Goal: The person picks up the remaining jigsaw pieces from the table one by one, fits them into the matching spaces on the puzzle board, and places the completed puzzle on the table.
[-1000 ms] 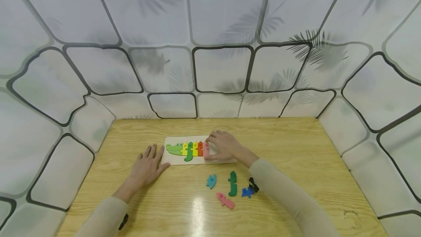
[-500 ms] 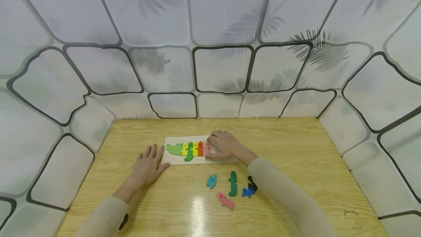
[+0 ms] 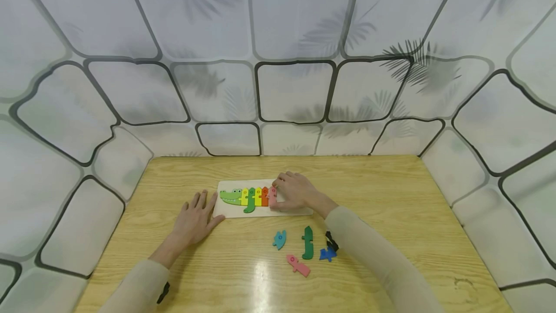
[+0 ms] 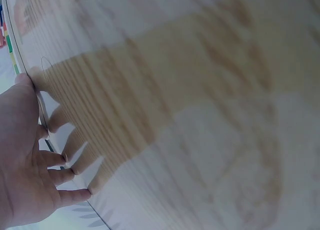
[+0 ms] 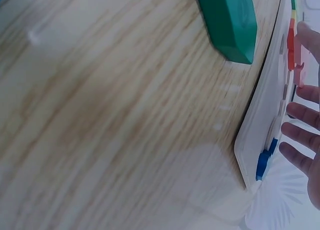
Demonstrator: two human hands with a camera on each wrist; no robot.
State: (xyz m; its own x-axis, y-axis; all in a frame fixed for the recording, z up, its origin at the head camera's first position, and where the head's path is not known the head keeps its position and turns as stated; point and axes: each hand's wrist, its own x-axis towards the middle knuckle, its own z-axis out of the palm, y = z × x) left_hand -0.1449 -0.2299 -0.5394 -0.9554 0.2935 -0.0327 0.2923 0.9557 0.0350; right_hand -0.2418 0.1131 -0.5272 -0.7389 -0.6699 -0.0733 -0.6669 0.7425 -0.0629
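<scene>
Misalignment may jam the pink piece (image 3: 272, 197) your right hand (image 3: 298, 192) is pinching; your left hand (image 3: 193, 219) is lying spread at the board (image 3: 262, 212).

Off-white board (image 3: 230, 213); light-green crocodile head (image 3: 230, 197); two yellow segments (image 3: 258, 197); green segment (image 3: 250, 200); orange-red segment (image 3: 264, 197); pink segment (image 3: 272, 198); sky-blue piece (image 3: 279, 239); dark-green piece (image 3: 308, 243); pink piece (image 3: 298, 265); royal-blue piece (image 3: 327, 254). Table (image 3: 230, 274) shows yellow-tan wood grain. White wall (image 3: 295, 92) bears grey and black outlines, grey leaf prints (image 3: 410, 64).
</scene>
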